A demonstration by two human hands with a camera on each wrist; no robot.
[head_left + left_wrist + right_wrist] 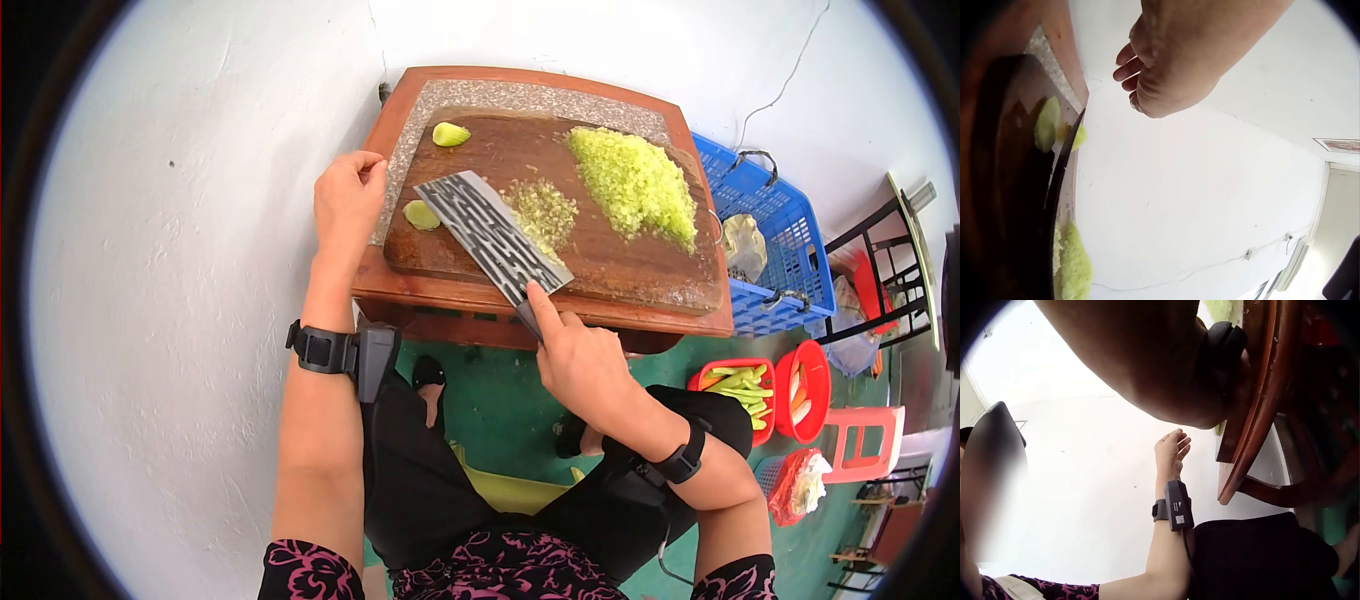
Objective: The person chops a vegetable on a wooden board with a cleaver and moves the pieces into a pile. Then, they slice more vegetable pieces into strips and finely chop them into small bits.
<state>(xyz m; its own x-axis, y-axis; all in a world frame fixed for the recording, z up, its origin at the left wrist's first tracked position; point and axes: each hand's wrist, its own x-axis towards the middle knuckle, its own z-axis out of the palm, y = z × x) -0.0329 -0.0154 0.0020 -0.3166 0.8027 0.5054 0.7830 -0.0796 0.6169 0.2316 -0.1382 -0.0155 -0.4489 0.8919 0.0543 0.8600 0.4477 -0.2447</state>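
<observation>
A cleaver with a patterned blade lies over the front left of a wooden chopping board; my right hand grips its dark handle, index finger stretched toward the blade. Beside the blade is a small patch of minced pale green vegetable, and a larger chopped heap covers the board's right side. A green end piece sits at the back left, a flat cut piece near the left edge. My left hand is raised left of the board, fingers loosely bent, holding nothing.
The board rests on a wooden table with a speckled inlay, against a white wall. Right of it stands a blue crate. Red basins with vegetables and a pink stool are on the green floor at the right.
</observation>
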